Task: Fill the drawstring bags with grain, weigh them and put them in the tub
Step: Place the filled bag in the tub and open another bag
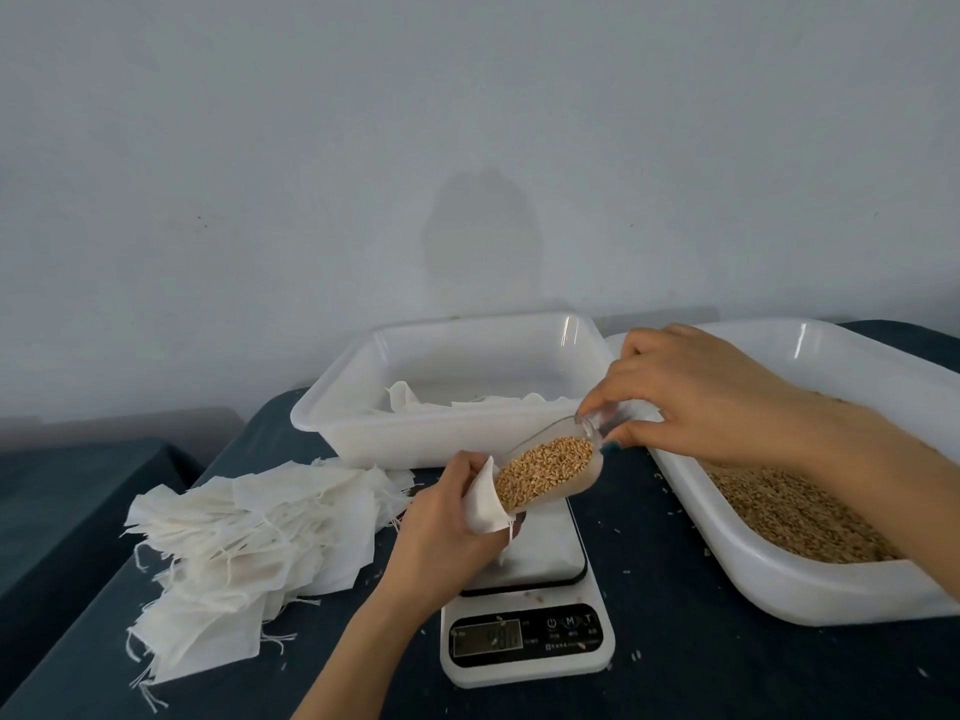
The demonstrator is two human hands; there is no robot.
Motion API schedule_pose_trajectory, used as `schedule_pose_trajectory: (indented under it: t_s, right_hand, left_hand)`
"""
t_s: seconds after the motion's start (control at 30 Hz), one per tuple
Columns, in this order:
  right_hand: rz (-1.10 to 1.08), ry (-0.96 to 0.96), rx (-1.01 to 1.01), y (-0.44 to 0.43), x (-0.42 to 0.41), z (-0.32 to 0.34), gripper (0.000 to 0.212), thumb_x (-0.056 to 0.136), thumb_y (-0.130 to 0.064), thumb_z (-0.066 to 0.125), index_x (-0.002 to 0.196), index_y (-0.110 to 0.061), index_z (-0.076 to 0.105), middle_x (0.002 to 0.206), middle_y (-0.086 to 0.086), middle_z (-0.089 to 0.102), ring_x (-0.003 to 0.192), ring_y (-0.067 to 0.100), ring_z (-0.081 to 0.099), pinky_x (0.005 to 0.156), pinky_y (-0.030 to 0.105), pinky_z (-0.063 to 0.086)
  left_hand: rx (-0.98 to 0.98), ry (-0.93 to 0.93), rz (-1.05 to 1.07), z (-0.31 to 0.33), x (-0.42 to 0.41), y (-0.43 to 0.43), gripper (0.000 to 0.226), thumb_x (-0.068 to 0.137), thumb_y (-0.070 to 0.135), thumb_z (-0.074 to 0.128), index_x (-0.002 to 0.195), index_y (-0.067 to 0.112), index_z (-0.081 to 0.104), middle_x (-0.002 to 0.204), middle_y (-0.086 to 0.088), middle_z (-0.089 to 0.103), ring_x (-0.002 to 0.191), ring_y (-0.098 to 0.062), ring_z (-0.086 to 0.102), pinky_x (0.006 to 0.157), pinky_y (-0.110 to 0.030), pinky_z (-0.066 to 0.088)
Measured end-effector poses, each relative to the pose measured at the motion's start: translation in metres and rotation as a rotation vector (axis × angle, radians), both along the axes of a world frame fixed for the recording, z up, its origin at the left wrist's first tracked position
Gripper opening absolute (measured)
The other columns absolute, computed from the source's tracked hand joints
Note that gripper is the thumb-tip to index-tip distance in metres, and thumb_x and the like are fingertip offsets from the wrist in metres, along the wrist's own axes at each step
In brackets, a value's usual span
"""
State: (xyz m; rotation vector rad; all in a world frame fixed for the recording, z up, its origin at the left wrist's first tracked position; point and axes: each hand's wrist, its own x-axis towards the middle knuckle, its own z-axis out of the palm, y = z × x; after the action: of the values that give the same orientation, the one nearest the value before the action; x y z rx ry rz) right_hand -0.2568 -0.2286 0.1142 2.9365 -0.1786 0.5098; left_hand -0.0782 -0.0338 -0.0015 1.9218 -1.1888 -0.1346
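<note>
Filling step: fingers [605,394] of the right hand [701,402] pinch the handle of a clear scoop [576,485] heaped with grain [545,465], its lip in the mouth of the drawstring bag [485,504] gripped open by the left hand [441,527] above the scale [524,589]; next move probably a gentle tilt to pour without spilling

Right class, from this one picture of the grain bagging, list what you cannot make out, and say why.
1. Head view: the scale's display is too blurred to read.
2. Head view: the drawstring bag is mostly hidden by the left hand and the scoop.
3. Head view: the grain tub is cut off by the right edge.
</note>
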Motion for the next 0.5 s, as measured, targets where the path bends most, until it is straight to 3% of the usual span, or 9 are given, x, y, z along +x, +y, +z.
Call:
schedule_pose_trajectory:
  t_s: [0.2, 0.5]
  right_hand:
    - [0.028, -0.034, -0.087, 0.012, 0.002, 0.011, 0.032, 0.087, -0.057, 0.056, 0.117, -0.051, 0.062, 0.091, -0.025, 0.065, 0.094, 0.003, 0.042, 0.08, 0.023, 0.022]
    - [0.019, -0.083, -0.131, 0.012, 0.001, 0.015, 0.029, 0.085, -0.055, 0.062, 0.114, -0.05, 0.065, 0.091, -0.027, 0.066, 0.089, 0.003, 0.038, 0.089, 0.025, 0.023]
  left_hand:
    - [0.011, 0.0, -0.031, -0.001, -0.001, -0.001, 0.038, 0.079, 0.037, 0.076, 0.105, 0.033, 0.049, 0.093, 0.014, 0.067, 0.083, -0.001, 0.063, 0.074, -0.037, 0.056]
    - [-0.03, 0.057, -0.061, -0.002, -0.001, 0.0, 0.034, 0.076, 0.042, 0.07, 0.103, 0.035, 0.05, 0.092, 0.015, 0.068, 0.082, -0.004, 0.064, 0.071, -0.04, 0.056]
